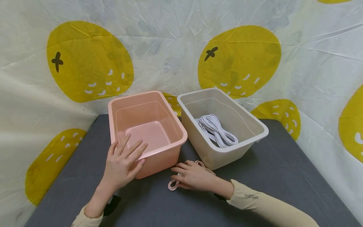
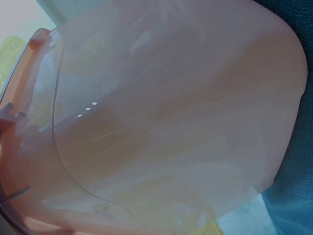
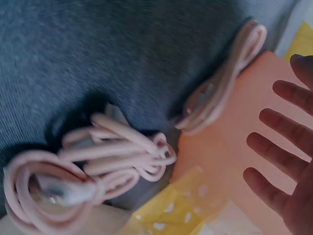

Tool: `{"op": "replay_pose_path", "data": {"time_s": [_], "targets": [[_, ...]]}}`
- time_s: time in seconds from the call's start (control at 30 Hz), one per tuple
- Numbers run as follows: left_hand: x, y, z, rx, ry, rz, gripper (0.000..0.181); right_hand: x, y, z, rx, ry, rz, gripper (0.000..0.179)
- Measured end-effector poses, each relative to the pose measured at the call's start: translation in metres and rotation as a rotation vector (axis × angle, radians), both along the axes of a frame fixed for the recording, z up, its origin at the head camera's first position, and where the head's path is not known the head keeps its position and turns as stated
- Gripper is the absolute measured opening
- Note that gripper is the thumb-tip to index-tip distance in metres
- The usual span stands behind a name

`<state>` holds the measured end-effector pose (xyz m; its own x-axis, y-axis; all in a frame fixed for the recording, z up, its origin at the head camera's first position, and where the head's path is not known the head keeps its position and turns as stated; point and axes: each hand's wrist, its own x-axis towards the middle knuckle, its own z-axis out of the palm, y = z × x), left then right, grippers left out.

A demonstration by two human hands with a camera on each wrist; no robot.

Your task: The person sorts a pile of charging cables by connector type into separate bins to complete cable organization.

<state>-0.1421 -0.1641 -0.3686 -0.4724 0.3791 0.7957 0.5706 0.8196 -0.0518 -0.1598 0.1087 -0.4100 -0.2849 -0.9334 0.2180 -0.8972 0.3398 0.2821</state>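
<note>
My left hand [image 1: 120,164] lies with spread fingers over the near left rim of a pink bin [image 1: 158,159]. The same bin's pink wall [image 2: 186,122] fills most of the left wrist view, without the hand. In the head view my right hand [image 1: 195,177] hovers low over pink cables [image 1: 172,185] on the table, partly covering them. Its fingers look straight and spaced apart in the right wrist view, holding nothing. That view shows one tangled, coiled cable bundle [image 3: 122,147] and a narrower looped cable [image 3: 227,81] beside the pink bin.
Right of the pink bin stands a beige bin [image 1: 241,148] with white corded bundles [image 1: 216,130] inside. Both bins are on a dark grey table [image 1: 158,208]. Behind hangs a pale cloth [image 1: 164,63] with yellow fruit prints.
</note>
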Motion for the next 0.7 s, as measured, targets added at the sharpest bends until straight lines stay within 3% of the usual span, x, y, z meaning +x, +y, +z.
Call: {"op": "replay_pose_path", "data": {"time_s": [0.33,0.7], "targets": [[0.0,0.0,0.0,0.006,0.003,0.003,0.048,-0.003,-0.003,-0.019,0.055,0.002,0.026,0.035],[0.0,0.0,0.0,0.008,0.005,0.004,0.047,-0.002,-0.004,-0.026,0.066,0.031,0.034,0.032]]}}
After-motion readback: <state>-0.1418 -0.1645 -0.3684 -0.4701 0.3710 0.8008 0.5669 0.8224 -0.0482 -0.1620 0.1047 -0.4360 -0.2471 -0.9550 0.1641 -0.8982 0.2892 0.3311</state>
